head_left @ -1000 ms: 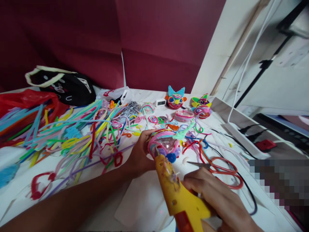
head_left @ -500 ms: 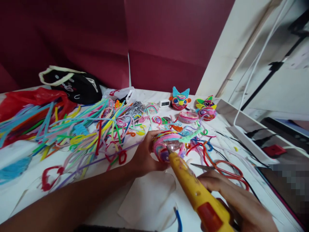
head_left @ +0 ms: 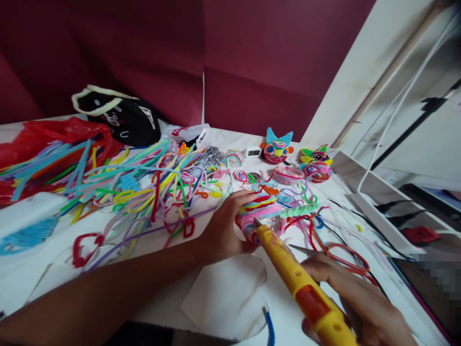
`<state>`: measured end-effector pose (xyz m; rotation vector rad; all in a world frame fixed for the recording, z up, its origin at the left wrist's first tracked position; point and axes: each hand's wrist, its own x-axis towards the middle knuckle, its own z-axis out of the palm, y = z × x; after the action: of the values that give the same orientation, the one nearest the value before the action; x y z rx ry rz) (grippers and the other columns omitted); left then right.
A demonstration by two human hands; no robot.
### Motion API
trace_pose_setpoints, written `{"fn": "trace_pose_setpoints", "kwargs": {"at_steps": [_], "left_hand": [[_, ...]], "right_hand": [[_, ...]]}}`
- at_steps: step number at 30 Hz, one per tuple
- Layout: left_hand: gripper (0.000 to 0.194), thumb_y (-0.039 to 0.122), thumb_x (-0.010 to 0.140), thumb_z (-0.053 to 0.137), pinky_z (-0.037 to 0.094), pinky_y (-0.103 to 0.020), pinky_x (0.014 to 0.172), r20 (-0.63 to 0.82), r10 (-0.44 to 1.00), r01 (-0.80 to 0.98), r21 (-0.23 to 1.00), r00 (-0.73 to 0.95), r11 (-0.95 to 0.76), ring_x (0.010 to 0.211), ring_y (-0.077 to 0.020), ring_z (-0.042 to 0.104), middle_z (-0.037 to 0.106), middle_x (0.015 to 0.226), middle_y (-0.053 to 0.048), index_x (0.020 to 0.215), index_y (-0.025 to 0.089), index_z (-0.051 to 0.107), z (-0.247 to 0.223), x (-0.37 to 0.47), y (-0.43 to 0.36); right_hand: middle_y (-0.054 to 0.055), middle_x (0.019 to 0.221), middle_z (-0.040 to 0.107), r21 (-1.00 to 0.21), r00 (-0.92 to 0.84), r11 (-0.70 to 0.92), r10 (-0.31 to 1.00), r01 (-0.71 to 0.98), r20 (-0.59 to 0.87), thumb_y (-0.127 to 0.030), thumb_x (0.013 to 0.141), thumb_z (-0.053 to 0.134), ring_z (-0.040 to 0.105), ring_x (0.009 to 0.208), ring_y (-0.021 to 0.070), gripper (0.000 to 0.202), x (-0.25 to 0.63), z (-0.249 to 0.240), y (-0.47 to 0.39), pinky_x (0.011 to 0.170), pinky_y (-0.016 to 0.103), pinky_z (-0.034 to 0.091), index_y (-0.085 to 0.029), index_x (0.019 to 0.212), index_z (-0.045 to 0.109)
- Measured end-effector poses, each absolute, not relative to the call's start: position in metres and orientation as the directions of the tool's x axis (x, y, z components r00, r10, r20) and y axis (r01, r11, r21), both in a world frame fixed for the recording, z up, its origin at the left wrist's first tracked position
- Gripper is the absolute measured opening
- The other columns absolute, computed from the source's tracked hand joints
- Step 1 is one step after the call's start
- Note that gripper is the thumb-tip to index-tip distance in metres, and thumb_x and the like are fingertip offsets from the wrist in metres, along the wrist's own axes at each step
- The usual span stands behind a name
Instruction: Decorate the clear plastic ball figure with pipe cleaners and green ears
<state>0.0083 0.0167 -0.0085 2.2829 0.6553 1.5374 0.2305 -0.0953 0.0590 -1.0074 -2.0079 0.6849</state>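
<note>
My left hand (head_left: 225, 228) is closed around the side of a round ornament (head_left: 260, 207) wrapped in pink, yellow, red and blue pipe cleaners. Clear plastic shows on its near side, and a pale green fuzzy strip (head_left: 300, 210) sticks out to the right. My right hand (head_left: 355, 298) grips a yellow glue gun (head_left: 288, 269) with a red panel. Its metal nozzle points at the ornament's near side; whether it touches I cannot tell. Just beyond my right fingers lie scissors (head_left: 347, 259) with orange handles, partly hidden by the hand.
Loose pipe cleaners (head_left: 144, 182) spread over the left of the white table. Behind stand a black bag (head_left: 122, 120), a small digital clock (head_left: 252, 152) and two decorated ornaments, one blue-eared (head_left: 278, 150), one with yellow-green petals (head_left: 317, 166). Cables and a white tray edge (head_left: 382, 216) line the right.
The ornament has turned in my left hand, so its striped top shows more and the green strip points further right. The glue gun's nozzle stays close to it. The whole view has shifted slightly.
</note>
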Motion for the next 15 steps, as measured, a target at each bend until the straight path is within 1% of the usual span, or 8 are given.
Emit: {"fn": "trace_pose_setpoints", "kwargs": {"at_steps": [3,6,9,11,15], "left_hand": [[0.094,0.028,0.057,0.089,0.043,-0.053,0.108,0.792,0.517,0.204,0.475,0.325,-0.856,0.130,-0.0334,0.049,0.055,0.135,-0.012,0.138,0.029,0.041,-0.0092,0.0080,0.0168],[0.094,0.027,0.057,0.089,0.043,-0.053,0.108,0.786,0.531,0.209,0.488,0.317,-0.848,0.129,-0.0337,0.050,0.055,0.135,-0.011,0.138,0.030,0.042,-0.0101,0.0079,0.0166],[0.094,0.028,0.057,0.088,0.043,-0.054,0.108,0.786,0.527,0.208,0.484,0.323,-0.850,0.129,-0.0342,0.050,0.055,0.136,-0.011,0.138,0.030,0.042,-0.0110,0.0076,0.0169],[0.094,0.029,0.057,0.089,0.043,-0.054,0.107,0.785,0.532,0.211,0.488,0.317,-0.847,0.129,-0.0343,0.049,0.054,0.136,-0.011,0.138,0.030,0.042,-0.0111,0.0075,0.0174],[0.094,0.031,0.054,0.091,0.044,-0.052,0.106,0.778,0.549,0.184,0.517,0.306,-0.836,0.128,-0.0350,0.051,0.055,0.132,-0.013,0.135,0.027,0.044,-0.0097,0.0089,0.0171]], "right_hand": [[0.001,0.068,0.062,-0.750,-0.408,0.530,0.833,0.395,0.374,-0.055,0.083,0.065,0.058,0.052,0.0157,0.031,0.2301,0.0599,-0.0955,0.047,0.023,0.051,-0.026,0.093,0.068],[0.001,0.070,0.063,-0.748,-0.405,0.521,0.839,0.410,0.363,-0.054,0.082,0.067,0.058,0.051,0.0153,0.032,0.2300,0.0591,-0.0969,0.046,0.022,0.049,-0.028,0.101,0.069],[0.001,0.074,0.065,-0.739,-0.407,0.525,0.838,0.422,0.363,-0.050,0.083,0.068,0.058,0.049,0.0142,0.032,0.2299,0.0590,-0.0978,0.041,0.020,0.046,-0.029,0.107,0.067],[0.000,0.074,0.065,-0.725,-0.407,0.538,0.832,0.429,0.377,-0.051,0.084,0.066,0.058,0.049,0.0140,0.033,0.2297,0.0605,-0.0972,0.040,0.020,0.044,-0.029,0.107,0.066],[0.000,0.069,0.061,-0.673,-0.399,0.590,0.804,0.445,0.441,-0.056,0.086,0.062,0.056,0.048,0.0137,0.032,0.2305,0.0629,-0.0977,0.039,0.020,0.044,-0.029,0.102,0.065]]}}
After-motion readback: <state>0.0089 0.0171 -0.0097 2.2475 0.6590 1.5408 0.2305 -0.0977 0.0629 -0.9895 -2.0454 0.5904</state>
